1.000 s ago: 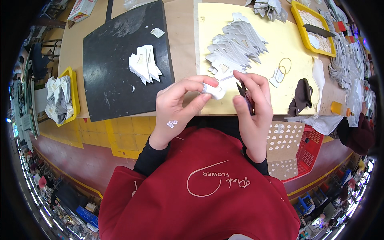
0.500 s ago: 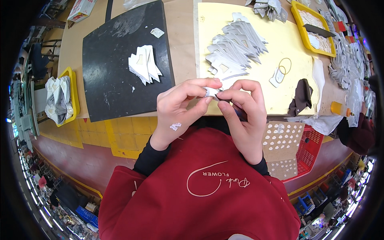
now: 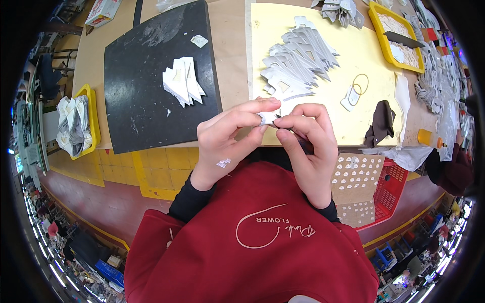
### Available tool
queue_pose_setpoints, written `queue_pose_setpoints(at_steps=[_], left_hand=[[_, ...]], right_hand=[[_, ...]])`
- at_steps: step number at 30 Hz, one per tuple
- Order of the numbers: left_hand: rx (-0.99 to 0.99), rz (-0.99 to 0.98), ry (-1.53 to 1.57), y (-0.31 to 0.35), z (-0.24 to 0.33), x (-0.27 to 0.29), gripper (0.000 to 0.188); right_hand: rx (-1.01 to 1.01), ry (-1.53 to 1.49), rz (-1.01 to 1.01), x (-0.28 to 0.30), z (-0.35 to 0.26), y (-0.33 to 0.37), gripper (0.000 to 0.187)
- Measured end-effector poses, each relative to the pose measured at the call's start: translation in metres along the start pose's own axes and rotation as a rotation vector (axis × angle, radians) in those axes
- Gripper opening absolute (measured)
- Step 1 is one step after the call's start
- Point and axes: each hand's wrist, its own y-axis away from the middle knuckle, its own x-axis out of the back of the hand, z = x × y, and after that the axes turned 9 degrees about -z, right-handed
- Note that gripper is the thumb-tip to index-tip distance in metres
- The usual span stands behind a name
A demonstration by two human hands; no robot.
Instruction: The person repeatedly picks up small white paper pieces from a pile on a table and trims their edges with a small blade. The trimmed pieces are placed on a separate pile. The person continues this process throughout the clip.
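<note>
Right hand [image 3: 314, 136] has come in to the white piece [image 3: 268, 119]

Left hand [image 3: 222, 132] pinches the piece's left end above the yellow sheet [image 3: 376, 55]. It looks light, bendable, easily creased; an edge pinch should suit. Right-hand fingers bunch narrowly at its other end, holding mostly hidden dark snips [image 3: 305, 145].

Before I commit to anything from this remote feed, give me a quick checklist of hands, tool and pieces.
1. Left hand holds the small white piece: ok, pinched.
2. Right hand free: not ok, it holds a dark tool.
3. Dark tool's edge clear of the left hand: cannot tell, partly hidden.
4. Overlapping grey-white pieces on the yellow sheet: ok.
5. White pieces on the black board apart from both hands: ok.
</note>
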Motion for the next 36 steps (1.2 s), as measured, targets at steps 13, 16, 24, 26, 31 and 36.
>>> queue_pose_setpoints(at_steps=[13, 16, 24, 26, 31, 36], left_hand=[[0.002, 0.000, -0.011, -0.0008, 0.0030, 0.0010, 0.018], [-0.013, -0.004, -0.020, 0.0001, 0.0019, 0.0014, 0.018], [-0.123, -0.016, -0.084, -0.0005, 0.0006, 0.0003, 0.019], [-0.131, -0.020, -0.075, -0.0005, 0.0001, -0.0010, 0.019], [-0.130, -0.028, -0.031, -0.0001, 0.0004, -0.0010, 0.020], [-0.119, -0.042, -0.037, -0.0010, 0.0019, 0.0017, 0.019]], right_hand=[[0.018, -0.015, -0.005, 0.0012, -0.0052, -0.0006, 0.017], [0.005, -0.027, -0.011, 0.0012, -0.0051, -0.0003, 0.017], [-0.011, -0.099, 0.025, -0.0008, -0.0011, 0.0018, 0.017], [-0.017, -0.126, 0.059, -0.0025, 0.0006, 0.0022, 0.018], [0.013, -0.101, 0.028, 0.0022, -0.0003, 0.0020, 0.019], [0.038, -0.110, 0.011, 0.0035, -0.0038, 0.0024, 0.019]])
